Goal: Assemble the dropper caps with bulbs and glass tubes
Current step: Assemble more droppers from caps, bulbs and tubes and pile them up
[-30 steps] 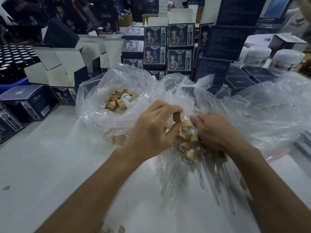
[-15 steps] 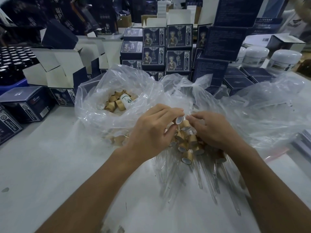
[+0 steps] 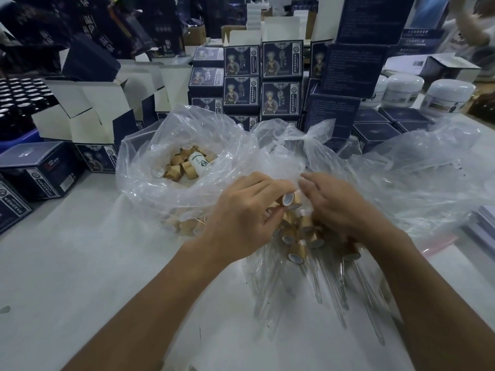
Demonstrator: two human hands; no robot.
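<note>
At the bench's far left edge stand rows of dark bottles (image 3: pixel 18 100) with round glossy tops, packed tight, and nearer along that edge lies a closed navy carton (image 3: pixel 40 168) with small white print too fine to read. Behind it open cartons (image 3: pixel 88 113) show plain white card flaps. Left of the bench's middle a crinkled clear plastic bag (image 3: pixel 150 183) gapes open, holding short tan wood-look caps (image 3: pixel 178 167) and a small white labelled vial (image 3: pixel 198 163) whose writing is illegible. Toward the far edge a stack of navy printed boxes (image 3: pixel 281 76) carries a costumed figure, a round emblem and a vertical line of characters I cannot make out.

At the bench's middle the left hand (image 3: pixel 241 218) pinches one dropper cap (image 3: pixel 289 199), a tan cylinder with a pale lining showing in its open end, between thumb and curled fingers. Just right of it the right hand (image 3: pixel 340 207) rests with loosely bent fingers on a cluster of assembled droppers (image 3: pixel 297 245); whether it grips one I cannot tell. Their thin clear glass tubes (image 3: pixel 321 287) fan toward the near edge over more clear film. At the far right corner stand squat white jars (image 3: pixel 444 99) with domed lids. The bench top (image 3: pixel 93 263) is smooth, matt and pale grey, with a dark fleck near its left edge
</note>
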